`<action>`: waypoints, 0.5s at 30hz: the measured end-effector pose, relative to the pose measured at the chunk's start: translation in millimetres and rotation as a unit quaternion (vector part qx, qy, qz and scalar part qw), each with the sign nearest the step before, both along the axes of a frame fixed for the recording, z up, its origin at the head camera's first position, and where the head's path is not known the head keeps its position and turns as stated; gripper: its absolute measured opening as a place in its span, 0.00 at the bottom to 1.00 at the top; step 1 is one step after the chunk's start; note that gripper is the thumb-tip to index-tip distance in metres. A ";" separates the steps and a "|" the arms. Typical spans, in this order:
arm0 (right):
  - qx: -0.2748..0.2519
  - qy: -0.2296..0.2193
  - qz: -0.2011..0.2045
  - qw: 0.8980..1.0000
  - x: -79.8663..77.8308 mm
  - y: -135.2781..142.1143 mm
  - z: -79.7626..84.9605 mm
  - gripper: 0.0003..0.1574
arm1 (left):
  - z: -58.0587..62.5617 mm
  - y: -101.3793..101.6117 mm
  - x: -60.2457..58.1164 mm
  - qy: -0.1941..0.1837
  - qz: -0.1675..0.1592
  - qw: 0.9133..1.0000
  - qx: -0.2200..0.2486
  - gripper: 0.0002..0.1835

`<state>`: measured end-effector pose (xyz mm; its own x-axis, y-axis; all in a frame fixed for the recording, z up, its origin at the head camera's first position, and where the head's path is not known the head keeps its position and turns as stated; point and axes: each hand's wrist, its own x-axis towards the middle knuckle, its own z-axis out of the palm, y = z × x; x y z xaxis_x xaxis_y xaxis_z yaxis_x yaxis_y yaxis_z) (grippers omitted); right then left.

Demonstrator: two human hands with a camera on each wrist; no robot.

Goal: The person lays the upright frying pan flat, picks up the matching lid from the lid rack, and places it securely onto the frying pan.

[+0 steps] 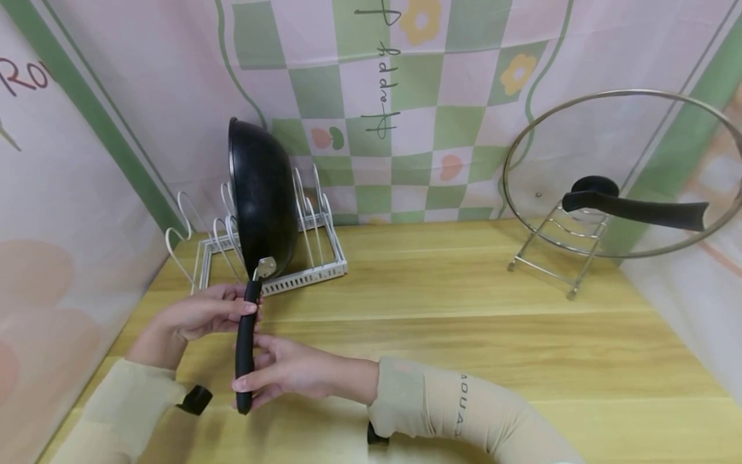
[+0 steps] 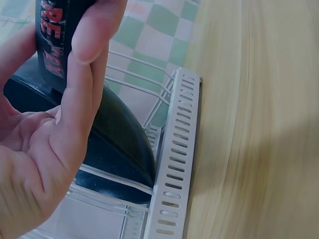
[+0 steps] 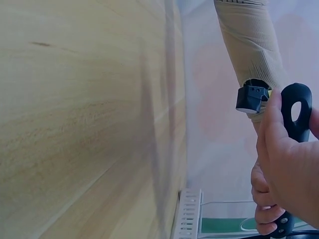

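Note:
A black wok (image 1: 261,193) stands on edge in a white wire pan rack (image 1: 301,278), its long black handle (image 1: 246,348) pointing toward me. My left hand (image 1: 211,311) grips the handle close to the wok, thumb on top. Nearer the handle's free end, my right hand (image 1: 292,368) pinches it between thumb and fingers. In the left wrist view the wok's body (image 2: 119,129) sits between the rack's wires, and red lettering shows on the handle. The right wrist view shows the looped end of the handle (image 3: 297,112) within my right hand (image 3: 289,164).
To the right, a large glass lid (image 1: 643,96) with a black knob handle (image 1: 649,209) leans on a small metal stand (image 1: 545,261). A wood-grain table (image 1: 440,335) lies beneath everything. Patterned cloth (image 1: 417,84) hangs behind and at both sides.

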<state>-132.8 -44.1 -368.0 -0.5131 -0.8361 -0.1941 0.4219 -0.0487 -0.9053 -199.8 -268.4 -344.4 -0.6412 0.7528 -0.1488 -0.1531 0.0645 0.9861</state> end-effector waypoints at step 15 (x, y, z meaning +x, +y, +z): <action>0.014 0.026 -0.015 0.999 -1.5 1.7 -8.2 0.47 | -4.5 4.3 0.6 0.029 0.003 1.000 -0.008 0.03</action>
